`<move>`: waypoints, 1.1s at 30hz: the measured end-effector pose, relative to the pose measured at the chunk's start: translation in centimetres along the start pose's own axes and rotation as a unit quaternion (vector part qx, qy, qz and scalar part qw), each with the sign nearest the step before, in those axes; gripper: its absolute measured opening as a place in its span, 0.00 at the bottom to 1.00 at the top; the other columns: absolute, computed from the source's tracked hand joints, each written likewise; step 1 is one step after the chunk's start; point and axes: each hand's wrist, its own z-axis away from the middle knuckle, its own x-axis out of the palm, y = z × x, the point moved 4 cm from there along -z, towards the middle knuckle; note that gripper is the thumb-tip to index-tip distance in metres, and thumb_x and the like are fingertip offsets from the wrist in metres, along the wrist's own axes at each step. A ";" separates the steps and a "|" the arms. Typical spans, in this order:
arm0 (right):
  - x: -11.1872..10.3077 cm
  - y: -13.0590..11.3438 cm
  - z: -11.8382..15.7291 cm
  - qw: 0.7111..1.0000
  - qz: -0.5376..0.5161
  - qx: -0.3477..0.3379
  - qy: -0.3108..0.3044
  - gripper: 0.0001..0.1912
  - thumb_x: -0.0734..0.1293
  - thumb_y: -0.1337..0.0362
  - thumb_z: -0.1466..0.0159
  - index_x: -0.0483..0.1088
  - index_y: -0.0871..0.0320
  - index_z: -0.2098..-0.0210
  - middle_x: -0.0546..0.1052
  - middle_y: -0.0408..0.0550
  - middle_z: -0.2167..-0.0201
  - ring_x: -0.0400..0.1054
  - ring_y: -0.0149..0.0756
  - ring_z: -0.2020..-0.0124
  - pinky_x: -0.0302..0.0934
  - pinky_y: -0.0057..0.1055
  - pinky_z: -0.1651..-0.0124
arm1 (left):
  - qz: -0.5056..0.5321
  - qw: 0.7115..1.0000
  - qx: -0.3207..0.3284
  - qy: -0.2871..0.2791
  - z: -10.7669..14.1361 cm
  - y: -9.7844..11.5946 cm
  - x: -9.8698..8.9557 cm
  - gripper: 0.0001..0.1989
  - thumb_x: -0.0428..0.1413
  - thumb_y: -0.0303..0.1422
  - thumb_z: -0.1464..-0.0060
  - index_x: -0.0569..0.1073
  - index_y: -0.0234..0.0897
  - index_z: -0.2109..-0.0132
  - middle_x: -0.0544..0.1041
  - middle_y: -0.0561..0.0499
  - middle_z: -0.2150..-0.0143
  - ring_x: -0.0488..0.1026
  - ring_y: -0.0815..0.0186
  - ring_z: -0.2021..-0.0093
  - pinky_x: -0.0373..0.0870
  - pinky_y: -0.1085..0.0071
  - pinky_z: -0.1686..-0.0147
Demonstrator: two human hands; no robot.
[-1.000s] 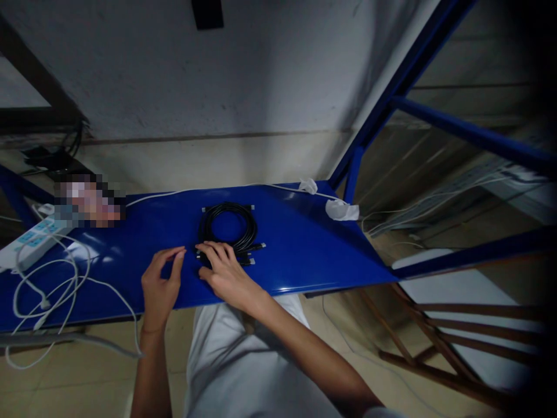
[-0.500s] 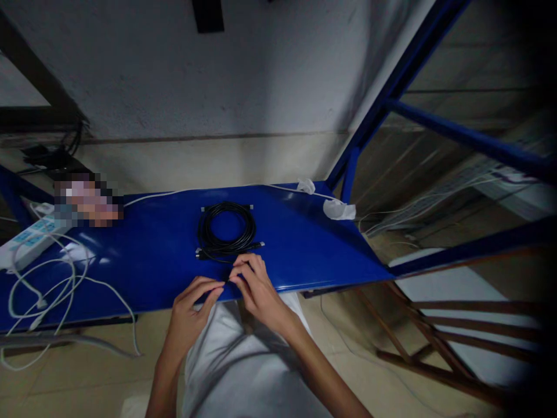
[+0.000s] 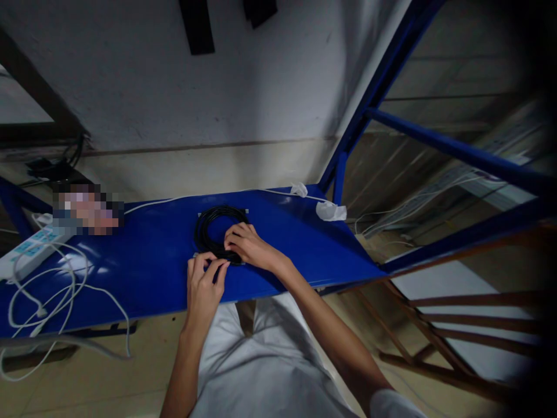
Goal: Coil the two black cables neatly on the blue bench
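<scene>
A coiled black cable (image 3: 201,230) lies on the blue table (image 3: 156,255). Pale tabs show at its upper edge. Over the coil's lower right side, the bent fingers of my right hand (image 3: 249,246) close on the black loops. At the near edge of the same coil is my left hand (image 3: 205,283), its thumb and fingertips drawn in around the cable there. Both hands hide the lower part of the coil and its ends, so the exact grip under the fingertips is partly covered.
On the left a white power strip (image 3: 32,255) sits among loose white cables (image 3: 72,293), beside a blurred-out patch. Crumpled white pieces (image 3: 331,211) lie at the table's far right. A blue frame post (image 3: 339,177) rises there, and a wooden chair (image 3: 474,299) stands to the right.
Both hands have moved forward from the table's near edge, where they pinched a small black piece, onto the lower part of the coil. The view has shifted slightly.
</scene>
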 end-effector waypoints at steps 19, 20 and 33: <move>-1.2 2.8 -2.3 0.998 0.040 -0.056 -0.004 0.12 0.65 0.58 0.21 0.79 0.57 0.51 0.82 0.52 0.54 0.73 0.42 0.50 0.59 0.39 0.43 | 0.028 0.993 0.087 -0.074 -2.7 -1.7 -1.1 0.11 0.63 0.36 0.33 0.82 0.48 0.46 0.82 0.46 0.44 0.76 0.53 0.44 0.71 0.53 0.45; -1.9 3.6 -2.6 0.998 0.033 -0.052 0.005 0.13 0.64 0.57 0.21 0.79 0.56 0.51 0.82 0.52 0.53 0.74 0.42 0.49 0.59 0.39 0.42 | 0.033 0.994 0.081 -0.065 -3.5 -2.0 -1.8 0.11 0.63 0.37 0.33 0.82 0.48 0.46 0.82 0.46 0.44 0.77 0.53 0.45 0.71 0.53 0.44; -2.2 13.8 -2.8 0.951 -0.130 0.157 0.231 0.22 0.68 0.48 0.26 0.75 0.59 0.46 0.82 0.56 0.51 0.78 0.42 0.53 0.71 0.39 0.49 | 0.169 0.958 -0.230 0.039 -16.6 -18.5 -1.7 0.20 0.56 0.49 0.33 0.77 0.34 0.52 0.83 0.45 0.60 0.79 0.65 0.65 0.73 0.72 0.66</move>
